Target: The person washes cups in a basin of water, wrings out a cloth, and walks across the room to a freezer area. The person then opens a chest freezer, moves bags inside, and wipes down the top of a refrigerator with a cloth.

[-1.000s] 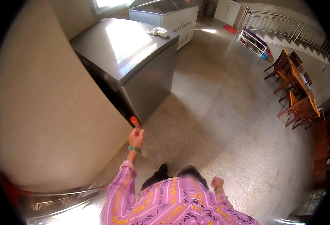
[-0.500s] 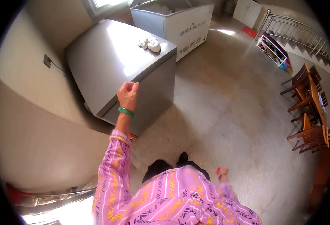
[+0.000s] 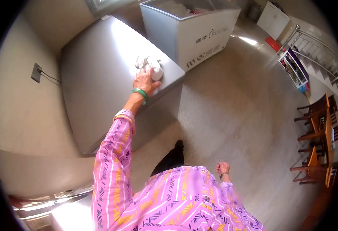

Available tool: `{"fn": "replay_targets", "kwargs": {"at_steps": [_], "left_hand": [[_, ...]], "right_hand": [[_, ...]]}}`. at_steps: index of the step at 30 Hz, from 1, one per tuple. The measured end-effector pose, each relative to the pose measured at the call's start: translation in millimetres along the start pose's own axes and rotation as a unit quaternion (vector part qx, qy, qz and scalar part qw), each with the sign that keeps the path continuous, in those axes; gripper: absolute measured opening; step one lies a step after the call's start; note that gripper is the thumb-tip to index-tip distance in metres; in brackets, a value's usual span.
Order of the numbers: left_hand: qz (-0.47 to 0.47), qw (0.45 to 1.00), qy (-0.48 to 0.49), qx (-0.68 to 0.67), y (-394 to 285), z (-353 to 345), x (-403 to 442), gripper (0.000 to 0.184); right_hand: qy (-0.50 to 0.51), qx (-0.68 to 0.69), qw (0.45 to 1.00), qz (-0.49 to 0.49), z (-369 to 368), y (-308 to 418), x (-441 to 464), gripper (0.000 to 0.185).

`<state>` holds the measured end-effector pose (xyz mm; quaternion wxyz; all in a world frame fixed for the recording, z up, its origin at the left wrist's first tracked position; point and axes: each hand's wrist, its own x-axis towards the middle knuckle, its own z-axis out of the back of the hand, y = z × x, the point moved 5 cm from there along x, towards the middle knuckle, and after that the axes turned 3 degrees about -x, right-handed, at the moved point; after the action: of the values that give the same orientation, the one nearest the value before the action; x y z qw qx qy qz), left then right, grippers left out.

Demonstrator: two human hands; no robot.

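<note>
My left hand (image 3: 145,81), with a green bangle on its wrist, reaches out over the grey lid of a chest freezer (image 3: 96,73). Its fingers are closed on the near side of a crumpled white cloth (image 3: 156,71) lying near the lid's right edge; the fingertips are partly hidden against the cloth. Low at my right side hangs my right hand (image 3: 223,168), curled into a loose fist with nothing visible in it.
Behind stands a white display freezer (image 3: 203,34) with a glass top. A wall socket (image 3: 36,73) with a plugged cord is at left. On the right are wooden chairs (image 3: 311,169), a shoe rack (image 3: 293,69) and a staircase railing (image 3: 315,52).
I have stepped nearer to the grey freezer. My left hand has moved forward from the lid's front edge and come onto the cloth. My right hand remains low and closed.
</note>
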<state>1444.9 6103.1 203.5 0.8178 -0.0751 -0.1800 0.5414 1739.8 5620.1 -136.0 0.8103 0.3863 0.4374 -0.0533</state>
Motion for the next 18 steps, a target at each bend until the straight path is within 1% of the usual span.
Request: {"fn": "replay_targets", "kwargs": {"at_steps": [1, 3, 4, 5, 6, 7, 9, 10, 11, 12, 13, 14, 15, 16, 17, 18], "left_hand": [[0.010, 1.000, 0.003, 0.001, 6, -10, 11, 0.049], [-0.042, 0.999, -0.022, 0.009, 10, -16, 30, 0.038], [-0.036, 0.999, -0.024, 0.012, 14, -15, 36, 0.038], [-0.062, 0.998, -0.022, 0.005, 16, -11, 40, 0.032], [-0.088, 0.996, -0.018, -0.001, 16, -8, 48, 0.025], [-0.086, 0.996, -0.015, 0.005, 18, -4, 60, 0.025], [-0.093, 0.990, -0.102, 0.010, 18, 22, 88, 0.015], [-0.081, 0.981, -0.143, -0.099, 25, 41, 104, 0.011], [-0.068, 0.959, -0.183, -0.205, 31, 63, 118, 0.007], [-0.056, 0.912, -0.194, -0.357, 34, 86, 129, 0.006], [-0.044, 0.841, -0.204, -0.498, 37, 102, 135, 0.008], [-0.038, 0.843, -0.210, -0.494, 37, 106, 138, 0.008], [-0.039, 0.911, -0.150, -0.382, 31, 105, 144, 0.008], [-0.037, 0.960, -0.088, -0.262, 26, 104, 150, 0.009], [-0.031, 0.961, -0.099, -0.258, 24, 114, 157, 0.009], [-0.009, 0.922, -0.187, -0.339, 27, 131, 165, 0.010]], "right_hand": [[-0.012, 0.011, 1.000, -0.016, 5, 2, 4, 0.006], [-0.013, 0.063, 0.997, -0.047, 20, 9, 17, 0.004], [-0.013, 0.090, 0.994, -0.054, 27, 10, 22, 0.002], [-0.012, 0.118, 0.991, -0.067, 30, 10, 25, 0.001], [-0.006, 0.116, 0.991, -0.072, 26, 18, 24, 0.001], [-0.027, 0.112, 0.991, -0.065, 29, 28, 26, 0.002], [-0.060, 0.100, 0.991, -0.060, 31, 53, 28, 0.004], [-0.058, 0.094, 0.992, -0.066, 29, 59, 37, 0.004], [-0.050, 0.084, 0.992, -0.078, 28, 62, 49, 0.004], [-0.042, 0.076, 0.992, -0.087, 26, 68, 61, 0.004], [-0.032, 0.065, 0.993, -0.092, 25, 76, 76, 0.004], [-0.018, 0.055, 0.994, -0.097, 20, 89, 88, 0.004], [-0.006, 0.048, 0.994, -0.098, 16, 104, 102, 0.005], [0.007, 0.037, 0.995, -0.097, 13, 120, 121, 0.005], [0.021, 0.030, 0.995, -0.095, 10, 139, 143, 0.005], [0.035, 0.020, 0.995, -0.092, 7, 159, 165, 0.006]]}}
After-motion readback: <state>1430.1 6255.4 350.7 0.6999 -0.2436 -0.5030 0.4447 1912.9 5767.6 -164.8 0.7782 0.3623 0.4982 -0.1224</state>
